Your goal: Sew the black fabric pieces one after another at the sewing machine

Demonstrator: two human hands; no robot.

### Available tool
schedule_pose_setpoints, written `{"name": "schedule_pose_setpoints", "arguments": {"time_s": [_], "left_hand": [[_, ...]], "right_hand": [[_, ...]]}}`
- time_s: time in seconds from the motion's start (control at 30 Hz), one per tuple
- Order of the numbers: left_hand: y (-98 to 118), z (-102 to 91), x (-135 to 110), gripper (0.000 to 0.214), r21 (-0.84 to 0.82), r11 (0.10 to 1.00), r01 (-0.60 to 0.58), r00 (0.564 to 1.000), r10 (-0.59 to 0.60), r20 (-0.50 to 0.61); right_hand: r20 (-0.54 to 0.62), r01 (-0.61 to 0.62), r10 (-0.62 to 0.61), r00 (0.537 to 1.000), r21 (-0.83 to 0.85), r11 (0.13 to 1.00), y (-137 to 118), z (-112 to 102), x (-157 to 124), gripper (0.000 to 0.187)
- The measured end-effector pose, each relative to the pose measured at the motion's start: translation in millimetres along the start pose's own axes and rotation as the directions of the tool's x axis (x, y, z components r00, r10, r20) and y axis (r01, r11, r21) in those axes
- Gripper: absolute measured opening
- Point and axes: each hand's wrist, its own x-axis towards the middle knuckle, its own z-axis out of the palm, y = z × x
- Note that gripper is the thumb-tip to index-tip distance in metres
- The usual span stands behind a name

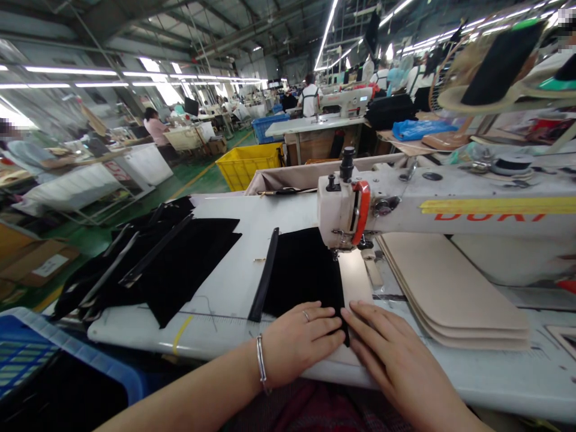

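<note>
My left hand (299, 343) flat on black cloth (303, 273), my right hand (398, 351) open at beige piece (354, 277) alongside; gripping nothing. Black cloth partly under sewing machine (339, 210) head. Uneven pressing might skew edges; fingers straying inward might get pricked.

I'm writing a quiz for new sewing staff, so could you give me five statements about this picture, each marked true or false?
1. The left hand rests on the black fabric. True.
2. The bracelet is on the right wrist. False: the bracelet is on the left.
3. Beige panels lie stacked right of the black fabric. True.
4. The right hand grips scissors. False: the right hand lies palm-down, holding no tool.
5. A yellow bin stands beyond the white table. True.
</note>
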Motion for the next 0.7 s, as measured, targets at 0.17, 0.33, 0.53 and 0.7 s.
{"name": "schedule_pose_setpoints", "arguments": {"time_s": [0.17,0.33,0.53,0.7], "left_hand": [[-6,-6.8,8,0.027,0.044,0.995,-0.086,0.996,0.085,0.028],[-7,-6.4,7,0.028,0.046,0.998,-0.053,0.999,0.053,0.012],[-7,4.4,1,0.027,-0.09,0.996,-0.006,0.998,0.0,-0.064],[-13,13.8,-4,0.024,-0.159,0.987,-0.017,0.998,0.007,-0.063]], "right_hand": [[-0.083,0.127,-0.126,0.989,0.01,0.992,6,-2,-9,0.062],[-0.183,0.218,-0.21,0.96,0.021,0.976,7,0,-14,0.042],[-0.157,0.19,-0.183,0.97,0.028,0.981,6,-3,-15,0.039],[-0.043,0.154,-0.153,0.987,0.036,0.987,8,-1,-12,0.048]]}}
